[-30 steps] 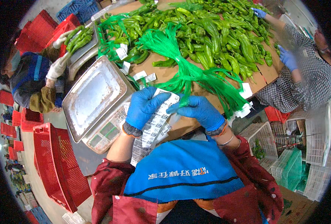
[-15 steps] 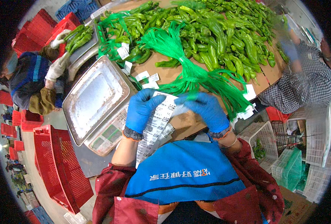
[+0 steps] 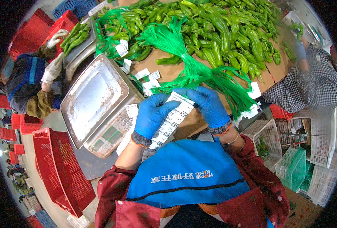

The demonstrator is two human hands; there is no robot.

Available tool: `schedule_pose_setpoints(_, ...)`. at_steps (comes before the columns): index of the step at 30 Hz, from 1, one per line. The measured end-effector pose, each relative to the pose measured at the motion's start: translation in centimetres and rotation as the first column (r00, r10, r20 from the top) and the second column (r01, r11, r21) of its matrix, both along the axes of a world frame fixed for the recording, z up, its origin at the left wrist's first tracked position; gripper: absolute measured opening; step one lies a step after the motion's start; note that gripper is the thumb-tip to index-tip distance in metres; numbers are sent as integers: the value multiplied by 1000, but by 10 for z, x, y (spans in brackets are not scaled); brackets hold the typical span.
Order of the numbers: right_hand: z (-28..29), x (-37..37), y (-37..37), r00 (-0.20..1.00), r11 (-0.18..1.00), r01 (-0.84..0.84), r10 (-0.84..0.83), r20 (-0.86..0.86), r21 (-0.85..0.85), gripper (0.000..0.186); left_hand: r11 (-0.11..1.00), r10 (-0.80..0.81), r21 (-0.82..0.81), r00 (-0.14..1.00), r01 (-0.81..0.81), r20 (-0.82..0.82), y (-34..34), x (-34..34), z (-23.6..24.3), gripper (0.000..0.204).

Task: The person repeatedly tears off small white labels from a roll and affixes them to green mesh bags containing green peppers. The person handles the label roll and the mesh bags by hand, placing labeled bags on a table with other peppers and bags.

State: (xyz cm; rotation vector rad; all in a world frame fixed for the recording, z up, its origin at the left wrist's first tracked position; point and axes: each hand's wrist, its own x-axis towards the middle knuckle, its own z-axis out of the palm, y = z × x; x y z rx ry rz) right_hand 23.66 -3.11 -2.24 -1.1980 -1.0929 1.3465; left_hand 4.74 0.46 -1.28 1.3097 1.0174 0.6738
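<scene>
Cardboard covers the table (image 3: 161,70), and green peppers (image 3: 223,32) lie heaped over its far side. Across its middle sprawls a bundle of green nets (image 3: 194,70), gathered to a narrow waist, with white tags (image 3: 250,111) at its near right end. More tags (image 3: 150,84) lie by the scale (image 3: 96,99), whose worn metal pan is bare.

Between the two gloved hands, just short of the nets, is a strip of white labels (image 3: 172,122). It slants down from their fingertips toward the blue apron (image 3: 187,169). Left hand (image 3: 152,114) is closed on the strip, thumb pressed flat over its printed face. Right hand (image 3: 211,107) is curled nearly closed, its fingertips at the strip's top end; I cannot tell whether they grip it.

At the left, a person (image 3: 31,78) in white gloves reaches to peppers on a second scale (image 3: 85,51). At the right is another person in a checked sleeve (image 3: 315,62), partly blurred. Red crate (image 3: 64,173) stands low on the left; white crates (image 3: 264,142) are at the right.
</scene>
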Motion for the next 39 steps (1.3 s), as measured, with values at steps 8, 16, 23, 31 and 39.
schedule_pose_setpoints(8,-4,-6,1,997,1000,6,-7,-74,-4,27,995,29,-96,997,-23,66,2,1,-2,20)
schedule_pose_setpoints(16,-5,-5,1,998,1000,-1,0,-65,-18,25,993,59,-103,996,-51,74,3,2,-8,19)
schedule_pose_setpoints(23,-3,-10,0,999,998,2,-4,47,61,19,996,83,-1,994,-84,-70,3,1,-13,22)
schedule_pose_setpoints(31,-3,-8,2,965,953,196,-230,128,230,16,992,-52,-114,999,50,-13,-10,-11,-1,28)
schedule_pose_setpoints(39,-15,-6,8,974,960,44,-103,201,277,26,991,-124,67,985,117,116,0,-39,3,22)
